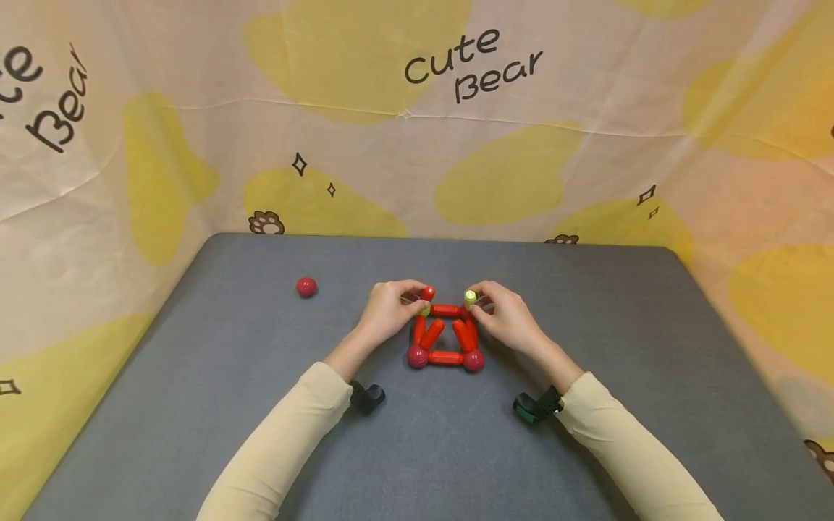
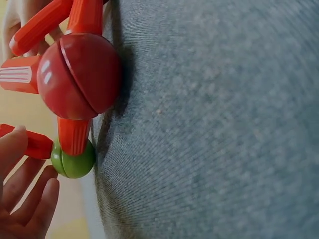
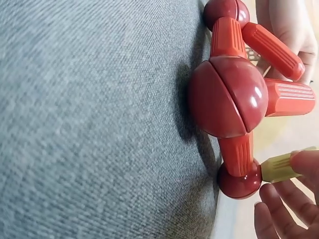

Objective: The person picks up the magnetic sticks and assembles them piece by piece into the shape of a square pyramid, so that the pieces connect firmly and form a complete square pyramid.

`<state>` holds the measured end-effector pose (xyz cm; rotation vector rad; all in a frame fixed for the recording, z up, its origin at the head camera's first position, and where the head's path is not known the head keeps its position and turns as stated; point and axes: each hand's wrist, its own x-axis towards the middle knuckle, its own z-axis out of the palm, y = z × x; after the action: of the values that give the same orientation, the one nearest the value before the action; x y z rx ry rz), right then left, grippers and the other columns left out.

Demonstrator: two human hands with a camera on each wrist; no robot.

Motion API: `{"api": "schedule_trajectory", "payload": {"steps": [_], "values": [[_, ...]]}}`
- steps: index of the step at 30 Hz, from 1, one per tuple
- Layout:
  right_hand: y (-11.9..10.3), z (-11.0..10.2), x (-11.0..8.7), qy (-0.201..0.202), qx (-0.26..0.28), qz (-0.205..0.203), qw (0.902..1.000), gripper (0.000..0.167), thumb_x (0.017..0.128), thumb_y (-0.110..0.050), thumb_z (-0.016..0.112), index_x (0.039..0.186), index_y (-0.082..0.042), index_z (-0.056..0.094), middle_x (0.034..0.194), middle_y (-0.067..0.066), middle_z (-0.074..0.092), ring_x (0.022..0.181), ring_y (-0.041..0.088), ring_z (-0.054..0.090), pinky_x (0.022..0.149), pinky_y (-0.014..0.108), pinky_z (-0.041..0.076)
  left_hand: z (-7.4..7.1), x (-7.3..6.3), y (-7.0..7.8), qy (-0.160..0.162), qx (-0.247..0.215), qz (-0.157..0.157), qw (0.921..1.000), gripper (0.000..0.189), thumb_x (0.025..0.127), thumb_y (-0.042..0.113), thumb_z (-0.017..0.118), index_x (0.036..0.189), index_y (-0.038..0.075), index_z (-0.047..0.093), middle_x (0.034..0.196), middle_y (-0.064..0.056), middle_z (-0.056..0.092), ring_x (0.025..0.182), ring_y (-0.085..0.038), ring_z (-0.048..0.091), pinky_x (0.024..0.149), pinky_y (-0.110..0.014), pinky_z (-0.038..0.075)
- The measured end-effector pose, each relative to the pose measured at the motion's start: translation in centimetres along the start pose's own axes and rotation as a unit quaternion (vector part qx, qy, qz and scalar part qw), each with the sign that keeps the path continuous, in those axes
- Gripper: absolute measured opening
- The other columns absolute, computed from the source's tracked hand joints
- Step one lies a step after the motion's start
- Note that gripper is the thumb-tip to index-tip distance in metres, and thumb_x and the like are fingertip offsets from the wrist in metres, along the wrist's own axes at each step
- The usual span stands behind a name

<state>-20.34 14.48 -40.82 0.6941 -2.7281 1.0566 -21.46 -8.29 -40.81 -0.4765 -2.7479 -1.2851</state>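
A square of red rods and balls lies on the table, with a red ball (image 1: 418, 356) at its near left corner and another red ball (image 1: 473, 359) at its near right. A red rod (image 1: 432, 334) and a second red rod (image 1: 465, 336) stand up from these two. At the far left corner my left hand (image 1: 384, 307) pinches a red rod (image 2: 40, 145) whose lower end meets a green ball (image 2: 76, 160). Opposite it, my right hand (image 1: 511, 315) pinches a yellow-green rod (image 3: 279, 168) set against the far right red ball (image 3: 238, 182).
A loose red ball (image 1: 306, 287) lies toward the back left of the grey table (image 1: 443, 449). Behind the table hangs a patterned cloth (image 1: 365, 145). Each wrist wears a dark camera mount, one of them by the left sleeve (image 1: 368, 397).
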Motion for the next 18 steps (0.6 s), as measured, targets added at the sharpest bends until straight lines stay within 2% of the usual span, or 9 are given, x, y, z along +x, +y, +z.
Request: {"api": "schedule_trajectory", "payload": {"steps": [6, 13, 18], "values": [[-0.39, 0.14, 0.07, -0.013, -0.027, -0.02, 0.9993, 0.018, 0.083, -0.01, 0.066, 0.101, -0.01, 0.063, 0.094, 0.004, 0.062, 0.083, 0.017, 0.063, 0.07, 0.032, 0.053, 0.11, -0.24, 0.32, 0.0, 0.052, 0.052, 0.9973, 0.02, 0.077, 0.014, 0.074, 0.096, 0.015, 0.072, 0.086, 0.003, 0.071, 0.069, -0.009, 0.067, 0.067, -0.026, 0.051], [-0.6, 0.25, -0.14, -0.02, -0.046, -0.045, 0.9977, 0.019, 0.081, -0.01, 0.068, 0.1, -0.012, 0.065, 0.093, 0.002, 0.061, 0.081, 0.017, 0.061, 0.068, 0.032, 0.051, 0.2, -0.48, 0.56, -0.011, 0.108, 0.079, 0.991, 0.02, 0.077, 0.016, 0.075, 0.096, 0.018, 0.072, 0.094, 0.004, 0.069, 0.074, -0.009, 0.065, 0.069, -0.027, 0.05], [-0.71, 0.28, -0.23, -0.02, -0.051, -0.054, 0.9971, 0.018, 0.081, -0.009, 0.068, 0.099, -0.013, 0.065, 0.093, 0.0, 0.061, 0.081, 0.018, 0.06, 0.067, 0.029, 0.05, 0.16, -0.59, 0.74, -0.012, 0.125, 0.1, 0.9871, 0.019, 0.076, 0.015, 0.074, 0.095, 0.017, 0.073, 0.094, 0.004, 0.069, 0.076, -0.01, 0.064, 0.068, -0.028, 0.05]]}}
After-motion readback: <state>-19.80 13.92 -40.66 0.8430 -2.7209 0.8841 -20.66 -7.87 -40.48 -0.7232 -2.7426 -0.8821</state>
